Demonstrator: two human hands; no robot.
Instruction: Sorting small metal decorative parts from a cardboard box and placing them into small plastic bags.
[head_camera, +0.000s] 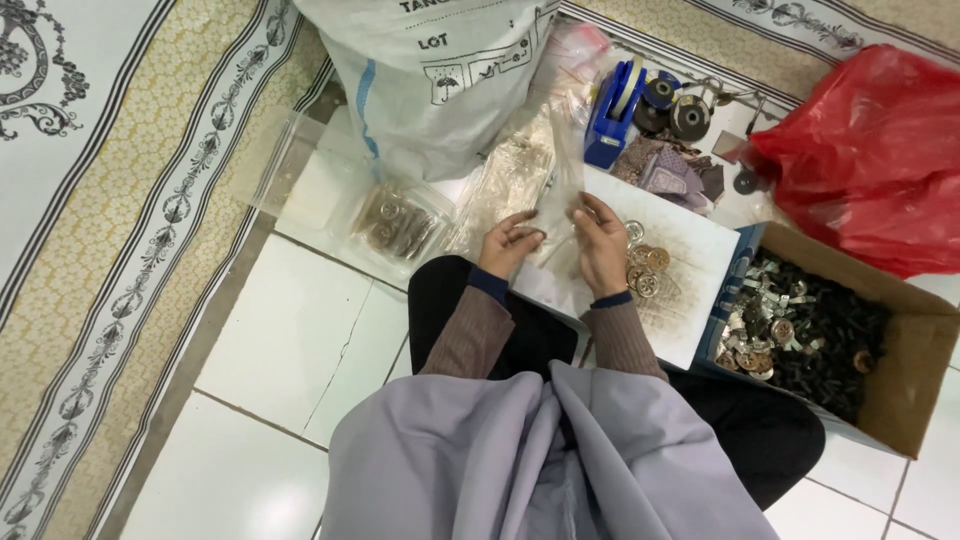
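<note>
I sit on a white tiled floor and both hands are raised over a white board (690, 250) on my lap. My left hand (508, 243) and my right hand (602, 243) pinch the two sides of a small clear plastic bag (556, 205) held upright between them. A small heap of round gold and silver brooches (645, 268) lies on the board just right of my right hand.
A cardboard box (915, 350) of dark clips and brooches sits at the right. A red plastic bag (880, 160), a blue tape dispenser (610, 115), a large white sack (430, 70), clear packets of filled bags (400, 225) and a patterned carpet (130, 200) surround me.
</note>
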